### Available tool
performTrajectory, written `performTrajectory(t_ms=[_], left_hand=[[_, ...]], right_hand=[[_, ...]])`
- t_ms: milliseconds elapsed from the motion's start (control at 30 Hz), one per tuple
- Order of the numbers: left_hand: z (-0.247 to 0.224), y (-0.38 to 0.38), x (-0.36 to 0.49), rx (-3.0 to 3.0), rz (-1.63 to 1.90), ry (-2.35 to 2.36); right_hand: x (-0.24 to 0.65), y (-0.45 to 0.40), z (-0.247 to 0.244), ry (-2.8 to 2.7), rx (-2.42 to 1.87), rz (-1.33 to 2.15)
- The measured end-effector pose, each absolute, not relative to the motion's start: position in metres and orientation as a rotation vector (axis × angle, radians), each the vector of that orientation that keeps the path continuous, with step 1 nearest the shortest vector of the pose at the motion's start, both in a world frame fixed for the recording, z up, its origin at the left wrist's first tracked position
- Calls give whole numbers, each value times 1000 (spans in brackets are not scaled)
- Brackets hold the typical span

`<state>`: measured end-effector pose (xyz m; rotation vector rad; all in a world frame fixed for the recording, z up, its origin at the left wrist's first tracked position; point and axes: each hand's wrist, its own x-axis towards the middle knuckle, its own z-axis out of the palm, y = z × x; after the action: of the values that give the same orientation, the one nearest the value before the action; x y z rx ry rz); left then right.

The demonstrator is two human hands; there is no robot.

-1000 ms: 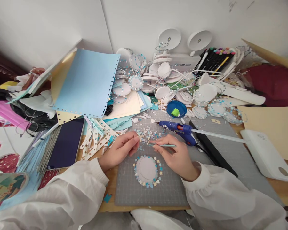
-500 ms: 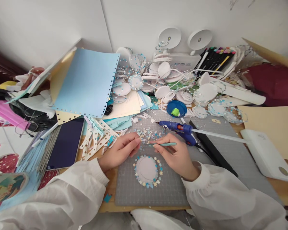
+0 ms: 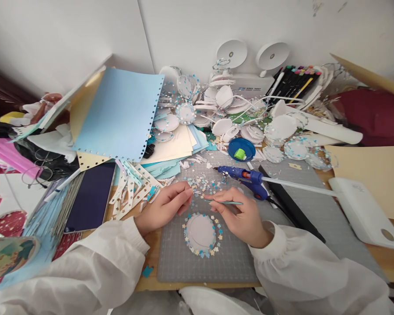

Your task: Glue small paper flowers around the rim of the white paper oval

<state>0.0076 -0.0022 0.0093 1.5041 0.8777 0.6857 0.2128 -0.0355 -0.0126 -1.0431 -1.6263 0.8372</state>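
Observation:
My right hand (image 3: pixel 239 214) is closed on thin teal tweezers (image 3: pixel 228 202), their tips pointing left toward my other hand. My left hand (image 3: pixel 169 202) is curled with thumb and forefinger pinched together; whatever is between them is too small to make out. Small paper stars (image 3: pixel 202 181) in blue, white and cream lie scattered just behind both hands. Nearer to me, between my wrists, a round white disc (image 3: pixel 201 232) rests flat on the grey cutting mat (image 3: pixel 236 264). A ring of blue and cream stars surrounds its edge.
A blue glue gun (image 3: pixel 241 173) with a long glue stick lies right of the stars. Behind it sits a blue dish (image 3: pixel 241 149). White star-trimmed discs (image 3: pixel 225 96) pile up at the back. A phone (image 3: pixel 90 197) and punched paper strips (image 3: pixel 134 188) lie left.
The tweezers in my right hand have tilted lower and flatter, and the hand has shifted slightly. My left hand and the disc have stayed in place.

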Motion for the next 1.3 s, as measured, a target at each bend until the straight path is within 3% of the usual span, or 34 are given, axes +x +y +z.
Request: performTrajectory(t_ms=[667,1000,1300], left_hand=[[12,-3,7,1565,647,871],[9,-6,10,1620,851,1060],[1,-8,16,2195,721,1172]], right_hand=[[213,-32,-11,-1465,-1097,939],[215,-31,-14,-1491,-1129,996],[218,-34,-10,-1455,-1139,845]])
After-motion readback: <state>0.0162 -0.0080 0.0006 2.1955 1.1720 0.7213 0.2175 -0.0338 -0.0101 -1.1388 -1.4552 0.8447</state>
